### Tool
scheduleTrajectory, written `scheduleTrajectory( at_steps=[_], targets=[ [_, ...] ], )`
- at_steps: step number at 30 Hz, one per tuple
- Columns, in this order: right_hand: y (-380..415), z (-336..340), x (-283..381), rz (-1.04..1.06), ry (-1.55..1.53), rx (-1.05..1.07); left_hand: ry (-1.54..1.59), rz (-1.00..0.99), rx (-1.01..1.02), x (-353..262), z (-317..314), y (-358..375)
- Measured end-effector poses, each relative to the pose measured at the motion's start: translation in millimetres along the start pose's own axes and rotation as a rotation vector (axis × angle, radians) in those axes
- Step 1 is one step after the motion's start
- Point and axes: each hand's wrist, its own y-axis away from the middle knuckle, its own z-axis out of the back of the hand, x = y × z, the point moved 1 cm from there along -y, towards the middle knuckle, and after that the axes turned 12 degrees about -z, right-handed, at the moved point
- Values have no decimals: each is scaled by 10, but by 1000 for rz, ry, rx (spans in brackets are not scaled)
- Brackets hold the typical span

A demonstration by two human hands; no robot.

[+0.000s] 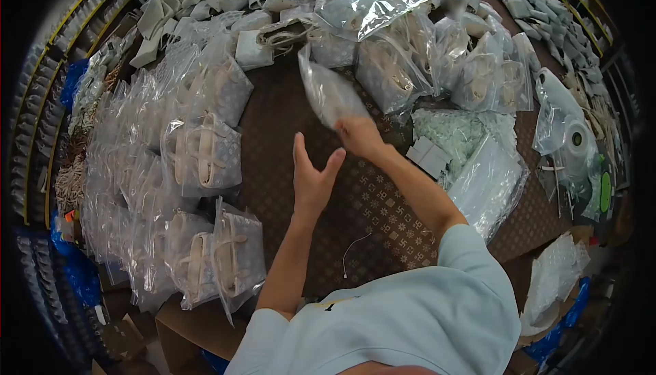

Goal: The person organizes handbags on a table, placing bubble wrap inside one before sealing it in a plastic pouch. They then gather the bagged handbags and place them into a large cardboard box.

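Note:
My right hand is closed on the lower end of a clear plastic bag, which stretches up and away over the patterned brown table and is slightly blurred. Nothing is in my left hand; its thumb and fingers are spread, just left of and below the right hand. Beyond the held bag lies a pale handbag with its strap showing. A thin white cord rests on the table near my body.
Rows of plastic-wrapped handbags fill the left side. More wrapped handbags stand at the back right. Right of my arm are a stack of clear plastic bags and a white card stack. A plastic roll sits farther right.

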Motion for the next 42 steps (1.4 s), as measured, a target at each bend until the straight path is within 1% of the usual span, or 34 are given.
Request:
scheduleTrajectory(
  at_steps=[1, 2, 3, 4, 5, 6, 8, 9, 10, 11, 12, 13, 14, 15, 16, 17, 19, 21, 22, 24, 25, 27, 28, 30, 31, 33, 34, 36, 37, 38, 39, 40, 41, 42],
  targets=[
    [173, 85, 113, 6, -11, 147, -103, 13, -118, 193, -141, -228],
    [239, 248, 197, 11, -10, 152, -207, 27, -234, 366, -239, -366],
    [282, 446, 257, -20, -88, 240, -207, 30, -241, 517, -271, -443],
    [277, 623, 262, -50, -165, 330, -215, 120, -205, 668, -275, -514],
    [138, 812, 198, -76, -137, 22, -223, 213, -167, 756, -279, -546],
    [-68, 970, 57, -105, -110, -284, -228, 221, -173, 741, -276, -544],
    [-531, 1152, -418, -125, 399, -668, -242, 216, -73, 669, -225, -508],
    [-730, 1063, -825, -224, 420, -627, -253, 232, -91, 743, -198, -481],
    [-851, 928, -1133, -318, 437, -585, -248, 188, -106, 861, -164, -481],
    [-894, 906, -1177, -302, 417, -572, -244, 137, -120, 947, -92, -518],
    [-946, 882, -1213, -471, 381, -357, -254, 141, -140, 1004, 41, -582],
    [-978, 831, -1197, -636, 350, -138, -167, 148, -148, 1069, 223, -660],
    [-1005, 760, -1150, -624, 346, -137, -76, 149, -153, 1133, 407, -758],
    [-994, 689, -1070, -491, 315, -143, -107, 96, -161, 1045, 616, -861],
    [-911, 614, -988, -371, 288, -144, -88, 98, -186, 1081, 796, -981],
    [-842, 516, -745, -331, 279, -216, -66, 98, -205, 1144, 960, -1145],
    [-818, 286, -448, -192, 131, -258, -164, 37, -226, 1388, 1246, -1472],
    [-888, 24, -91, -214, 48, -256, -377, 86, -174, 1267, 1439, -1754],
    [-965, -134, 66, -201, -28, -269, -370, 81, -162, 1337, 1532, -1898],
    [-1159, -511, 336, -159, -152, -307, -698, 42, -186, 1450, 1665, -2149],
    [-1245, -757, 423, -131, -200, -331, -690, 34, -177, 1444, 1627, -2187],
    [-1387, -1291, 553, -45, -328, -321, -601, -159, -358, 1267, 1540, -2198],
    [-1467, -1386, 656, -48, -325, -325, -598, -161, -354, 1155, 1440, -2190],
    [-1570, -1511, 787, -109, -225, -109, -894, -61, -152, 986, 1195, -2142],
    [-1666, -1548, 705, -112, -220, -101, -889, -52, -150, 1068, 1147, -2141],
    [-1894, -1528, 437, -176, -728, 424, -1247, -54, 6, 1250, 1030, -2149],
    [-1875, -1117, 431, -243, -850, 593, -1240, -52, 5, 1237, 983, -2149],
    [-2049, -880, 23, -206, -658, 366, -1352, 115, 170, 1192, 909, -2141],
    [-2208, -785, -271, -372, -472, 199, -1352, 110, 173, 1260, 890, -2132],
    [-2321, -671, -537, -531, -281, 29, -1319, 22, 69, 1354, 872, -2129],
    [-2313, -469, -698, -668, -483, 46, -1283, -66, -33, 1406, 862, -2125],
    [-2331, -266, -698, -798, -688, 64, -1283, -72, -35, 1419, 862, -2125],
    [-2326, -181, -641, -793, -690, 60, -1271, -81, -49, 1426, 864, -2121],
    [-2245, -73, -516, -692, -692, -22, -1257, -89, -61, 1432, 859, -2123]
  ],
)
